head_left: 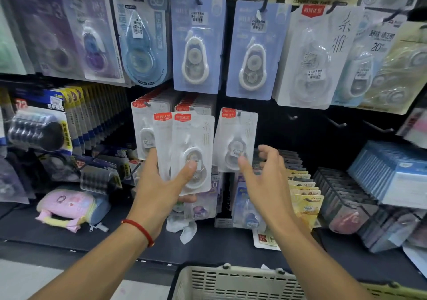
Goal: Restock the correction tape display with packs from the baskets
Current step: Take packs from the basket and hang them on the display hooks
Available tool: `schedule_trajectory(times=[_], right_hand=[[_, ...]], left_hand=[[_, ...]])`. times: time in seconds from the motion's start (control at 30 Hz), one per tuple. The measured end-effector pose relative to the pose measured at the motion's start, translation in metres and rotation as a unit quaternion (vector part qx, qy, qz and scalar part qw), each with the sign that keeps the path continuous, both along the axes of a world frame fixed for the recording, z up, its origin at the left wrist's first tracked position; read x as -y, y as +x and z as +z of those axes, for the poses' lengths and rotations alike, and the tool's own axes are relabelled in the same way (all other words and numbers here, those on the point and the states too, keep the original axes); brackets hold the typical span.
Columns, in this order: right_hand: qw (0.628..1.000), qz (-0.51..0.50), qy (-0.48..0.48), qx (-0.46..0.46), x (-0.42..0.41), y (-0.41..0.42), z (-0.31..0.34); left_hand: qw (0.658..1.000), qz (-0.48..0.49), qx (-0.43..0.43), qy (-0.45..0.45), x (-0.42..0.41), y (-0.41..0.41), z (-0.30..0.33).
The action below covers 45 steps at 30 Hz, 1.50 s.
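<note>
**White packs going onto the lower hooks**

The left hand (159,184) clamps a small fan of white correction tape packs (189,152), thumb pressed across the front, keeping spares ready at hook height. The right hand (263,175) is spread, fingers relaxed, just below the hanging pack (235,138) on its peg, holding nothing. To the right, bare hooks (335,122) offer open room, though the upper row's packs (254,50) overhang close above. The basket (231,281) waits below.

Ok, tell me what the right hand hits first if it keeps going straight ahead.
Most likely the white hanging pack: the right hand points up at it, fingers almost touching, though depth is unclear.
</note>
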State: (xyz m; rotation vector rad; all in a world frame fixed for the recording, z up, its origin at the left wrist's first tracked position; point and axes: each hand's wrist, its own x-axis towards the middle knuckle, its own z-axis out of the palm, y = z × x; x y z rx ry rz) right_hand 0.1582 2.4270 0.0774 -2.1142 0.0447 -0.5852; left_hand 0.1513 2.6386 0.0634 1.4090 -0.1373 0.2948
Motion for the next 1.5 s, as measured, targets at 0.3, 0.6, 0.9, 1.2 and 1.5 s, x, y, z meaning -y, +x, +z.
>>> schedule_trajectory(times=[0.3, 0.6, 0.9, 1.2, 1.5], right_hand=[[0.980, 0.167, 0.096, -0.057, -0.018, -0.006, -0.016], [0.969, 0.093, 0.227, -0.002, -0.004, -0.003, -0.007], [0.997, -0.013, 0.067, -0.031, -0.005, -0.003, -0.008], [0.976, 0.180, 0.105, -0.057, -0.018, -0.008, -0.019], [0.964, 0.106, 0.244, 0.019, -0.005, -0.005, -0.008]], left_hand=[[0.995, -0.087, -0.038, -0.036, 0.009, -0.004, 0.001], [0.995, -0.050, -0.048, -0.067, 0.001, 0.006, -0.002], [0.996, -0.052, -0.056, -0.048, 0.003, 0.009, -0.006], [0.991, -0.129, -0.028, 0.020, 0.019, 0.000, -0.003], [0.991, -0.128, -0.021, 0.019, 0.026, -0.003, 0.001]])
